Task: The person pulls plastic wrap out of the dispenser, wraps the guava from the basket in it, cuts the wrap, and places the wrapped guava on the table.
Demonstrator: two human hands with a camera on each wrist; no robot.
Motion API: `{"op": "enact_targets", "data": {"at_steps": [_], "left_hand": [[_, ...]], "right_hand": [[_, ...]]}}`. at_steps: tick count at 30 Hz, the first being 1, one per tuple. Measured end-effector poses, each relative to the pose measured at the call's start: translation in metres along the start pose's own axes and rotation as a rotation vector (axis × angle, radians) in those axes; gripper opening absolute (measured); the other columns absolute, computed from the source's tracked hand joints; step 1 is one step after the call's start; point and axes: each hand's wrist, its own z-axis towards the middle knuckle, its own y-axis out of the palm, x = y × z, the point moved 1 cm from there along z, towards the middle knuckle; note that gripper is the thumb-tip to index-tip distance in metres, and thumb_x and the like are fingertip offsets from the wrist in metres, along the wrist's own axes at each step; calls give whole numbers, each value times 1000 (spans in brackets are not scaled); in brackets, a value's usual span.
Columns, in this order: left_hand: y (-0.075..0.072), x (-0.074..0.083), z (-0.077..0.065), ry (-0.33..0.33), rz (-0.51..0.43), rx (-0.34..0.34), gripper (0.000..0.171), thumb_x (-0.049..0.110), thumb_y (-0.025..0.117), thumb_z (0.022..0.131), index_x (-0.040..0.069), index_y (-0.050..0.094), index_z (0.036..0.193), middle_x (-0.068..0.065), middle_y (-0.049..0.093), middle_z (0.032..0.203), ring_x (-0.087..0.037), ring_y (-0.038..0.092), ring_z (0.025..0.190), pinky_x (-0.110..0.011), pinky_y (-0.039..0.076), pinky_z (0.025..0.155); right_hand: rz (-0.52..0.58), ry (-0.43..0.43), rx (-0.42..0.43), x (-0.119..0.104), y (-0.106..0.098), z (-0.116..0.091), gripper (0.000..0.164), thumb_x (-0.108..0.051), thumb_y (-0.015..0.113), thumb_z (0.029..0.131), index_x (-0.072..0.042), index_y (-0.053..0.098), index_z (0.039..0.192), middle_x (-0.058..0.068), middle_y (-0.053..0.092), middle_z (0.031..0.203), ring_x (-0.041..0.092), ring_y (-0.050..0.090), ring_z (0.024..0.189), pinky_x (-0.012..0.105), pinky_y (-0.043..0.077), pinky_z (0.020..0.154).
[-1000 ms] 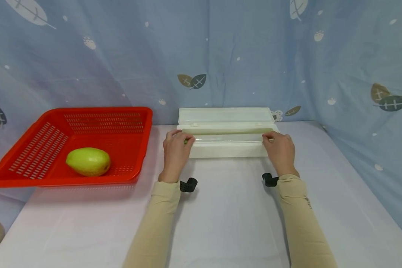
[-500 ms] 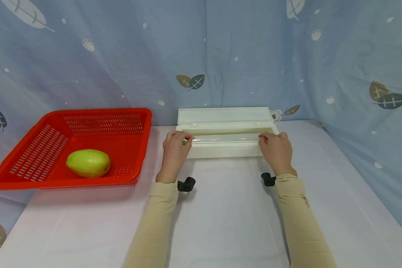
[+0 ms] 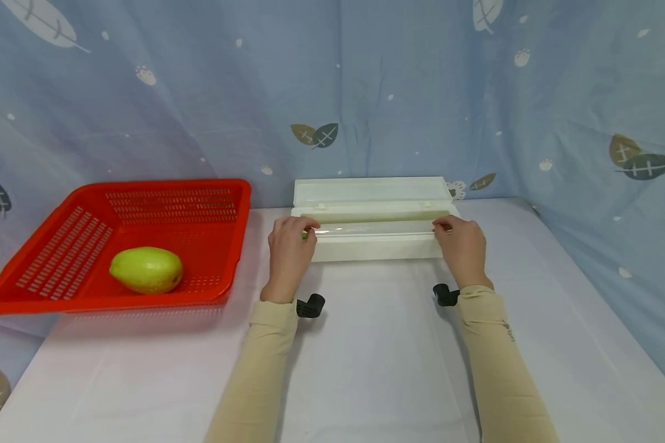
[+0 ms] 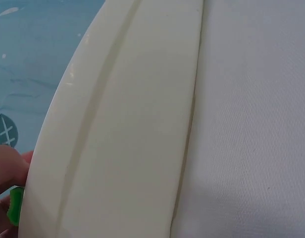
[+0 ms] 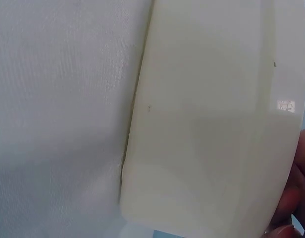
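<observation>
A long white cling film box (image 3: 374, 249) stands on the table with its lid (image 3: 370, 191) raised at the back. Clear, shiny cling film (image 3: 372, 229) stretches along its opening. At the left end my left hand (image 3: 288, 253) pinches the film between thumb and fingertips, and a small green piece (image 4: 15, 206) shows by those fingers in the left wrist view. My right hand (image 3: 463, 252) pinches the film near the right end. The box's front wall fills most of both wrist views and hides most of the fingers there.
To the left, a red plastic basket (image 3: 241, 246) with slotted walls holds one yellow-green, melon-like fruit (image 3: 146, 270). A blue patterned curtain (image 3: 421, 80) hangs directly behind the box. White cloth (image 3: 377, 357) covers the table in front.
My right hand shifted slightly left along the box, then came back right. The left hand has barely moved and keeps its pinch. The box and basket stay put.
</observation>
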Motion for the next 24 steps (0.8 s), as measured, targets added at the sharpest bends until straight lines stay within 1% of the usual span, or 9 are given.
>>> {"op": "enact_targets", "data": {"at_steps": [2,5,8,12,15,17,20,24], "left_hand": [[0,0,0,-3,7,1,17,6,56,82,15,69,88,1,62,87,-23,43,101,-43,32,84],[0,0,-1,9,16,16,18,5,56,81,14,69,88,0,63,86,-23,44,99,-42,33,82],[-1,-1,0,28,14,38,20,2,55,81,14,70,89,0,62,83,-24,46,96,-42,35,80],[-1,-1,0,50,21,59,20,2,56,81,14,70,89,-2,62,82,-25,47,93,-41,36,78],[-2,-2,0,47,41,45,17,5,58,82,14,70,90,-3,63,84,-26,47,92,-41,36,77],[-3,-3,0,33,55,28,15,8,60,83,15,71,90,-3,63,85,-25,46,93,-41,36,78],[-5,-4,0,13,77,6,13,11,61,83,17,71,87,-2,62,86,-26,46,94,-42,35,79],[-8,-4,1,5,89,-8,12,10,60,83,18,69,84,-2,61,86,-26,45,94,-43,34,79]], "right_hand": [[16,-17,11,0,-1,0,14,-13,60,85,-4,68,91,13,65,79,29,55,72,40,40,62],[19,-23,25,0,-1,0,12,-13,61,85,-5,69,89,13,64,82,27,55,70,39,40,61],[9,-14,30,0,-1,-1,11,-12,61,84,-4,68,88,14,61,89,27,54,69,39,41,61],[-4,7,24,0,-1,-2,11,-12,60,86,-4,67,89,14,62,86,28,52,70,41,39,64],[4,20,14,1,-2,-3,12,-14,59,86,-4,66,90,13,63,78,27,51,71,40,37,64],[9,16,11,2,-2,-3,13,-14,59,87,-4,66,91,13,63,78,27,51,71,39,37,64],[21,-8,28,3,-3,-2,13,-14,59,86,-4,66,91,12,63,78,25,52,69,37,39,61],[43,-57,57,3,-4,1,12,-14,60,86,-5,66,92,10,64,81,22,54,66,35,41,58]]}}
